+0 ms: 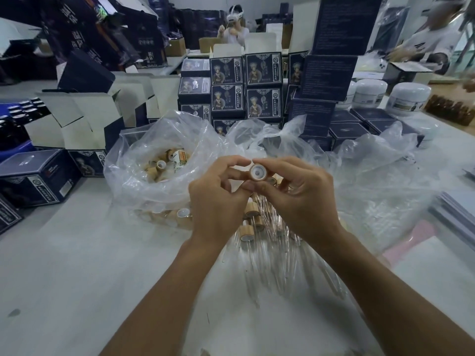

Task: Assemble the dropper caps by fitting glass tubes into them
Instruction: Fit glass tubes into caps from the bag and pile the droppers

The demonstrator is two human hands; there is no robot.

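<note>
Clear glass dropper tubes (276, 255) lie lengthwise on the white tabletop (64, 265) just below both hands, while the right hand (295, 194) pinches a round bamboo-collared dropper cap (257, 172) (white opening facing the camera) and the left hand (218, 194), fingers curled, touches its side.

A dropper cap (257, 172) with a light wooden collar and a white inner liner is held up above the table, its open underside facing the camera, a small hole at its centre. Below it, a loose heap of clear glass tubes (279, 263) lies on the white table, mostly running near to far. Several assembled caps (250, 210) sit at the heap's far end. To the left, more wooden caps (156, 169) fill a clear plastic bag (144, 191).
</note>
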